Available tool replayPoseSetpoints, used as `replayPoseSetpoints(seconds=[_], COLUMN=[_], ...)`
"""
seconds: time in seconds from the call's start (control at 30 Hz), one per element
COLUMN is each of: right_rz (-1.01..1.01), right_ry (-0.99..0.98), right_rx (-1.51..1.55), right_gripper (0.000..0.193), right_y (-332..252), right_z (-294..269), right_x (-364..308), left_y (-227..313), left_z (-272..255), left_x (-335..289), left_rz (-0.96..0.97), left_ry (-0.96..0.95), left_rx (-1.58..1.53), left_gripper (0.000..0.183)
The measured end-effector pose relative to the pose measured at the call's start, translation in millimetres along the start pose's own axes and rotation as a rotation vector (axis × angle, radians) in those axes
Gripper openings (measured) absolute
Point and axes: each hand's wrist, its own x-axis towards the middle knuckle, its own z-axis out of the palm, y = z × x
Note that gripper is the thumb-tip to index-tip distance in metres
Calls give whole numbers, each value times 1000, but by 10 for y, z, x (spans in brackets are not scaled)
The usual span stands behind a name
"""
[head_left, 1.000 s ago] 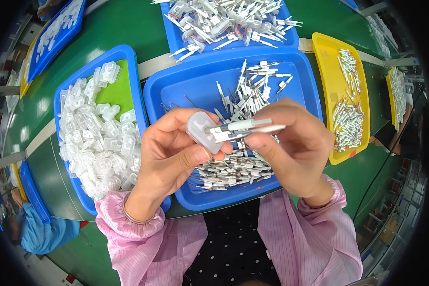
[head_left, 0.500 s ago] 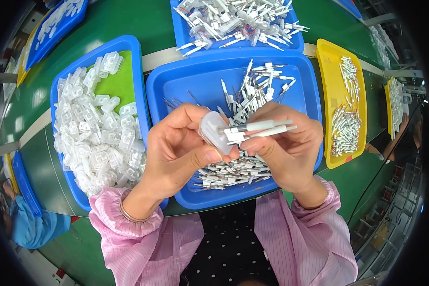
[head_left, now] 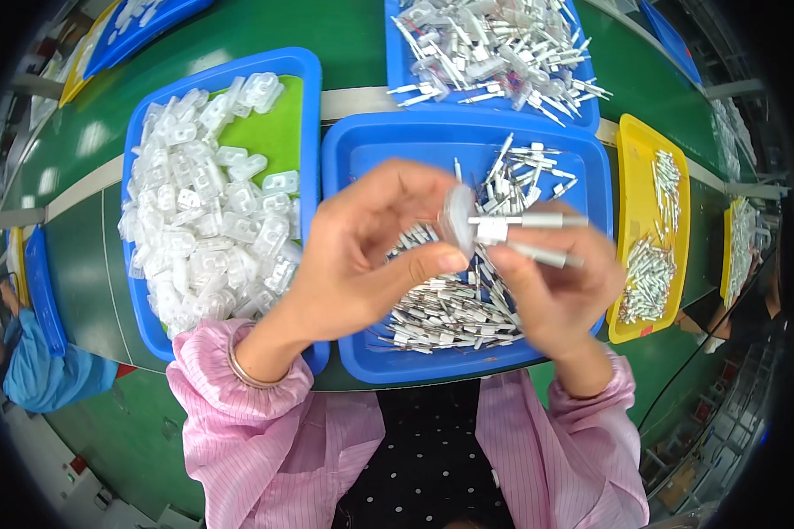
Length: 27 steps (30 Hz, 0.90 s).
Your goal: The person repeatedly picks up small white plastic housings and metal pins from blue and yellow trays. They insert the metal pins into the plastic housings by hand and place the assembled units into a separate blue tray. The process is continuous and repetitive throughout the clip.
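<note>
Over the middle of a rectangular blue plastic tray (head_left: 415, 145) at the near edge of the green worktable (head_left: 265, 40), we had both bare hands at work. Left hand (head_left: 366, 260): pinching a rounded, translucent white plastic cap (head_left: 457, 222) between thumb and fingers, held on edge above the tray. Right hand (head_left: 560, 286): thumb and fingers closed round slim white rods (head_left: 551, 220) with a small white sleeve, pointing right from the cap's face. Blur there; we couldn't tell whether they were fixed in the cap or only met it.

Below, we saw thin white-and-metal rod pieces (head_left: 454, 317) heaped along the tray's near edge, more toward its far right corner. Left of it, another blue tray (head_left: 311, 132) with a lime-green bottom held clear plastic cases (head_left: 185, 229), piled up to its left edge. Beyond the far edge, a blue tray (head_left: 399, 66) carried mixed rods and clear parts (head_left: 503, 53). To the right, we noted a long yellow tray (head_left: 635, 181), white rods (head_left: 648, 278) bunched at its near end.
</note>
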Motion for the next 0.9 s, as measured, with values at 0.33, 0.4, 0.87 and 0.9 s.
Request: replayPoseSetpoints(seconds=[0.33, 0.4, 0.87, 0.9], right_rz=[-10, -68, -22, -35], right_ry=[83, 103, -821, -806], right_rx=[-699, -841, -566, -602], right_gripper=[25, 24, 18, 19], right_y=[555, 910, 326, 377], right_z=[-378, -395, 231, 297], right_x=[1876, 2243, 292, 204], left_y=[98, 113, 320, 314], left_z=[-1171, -1173, -464, -402], left_x=[141, 133, 159, 158], left_rz=[-3, -113, 108, 80], left_ry=[635, 645, 454, 418], left_rx=[2006, 2002, 416, 313], left_gripper=[19, 14, 22, 25])
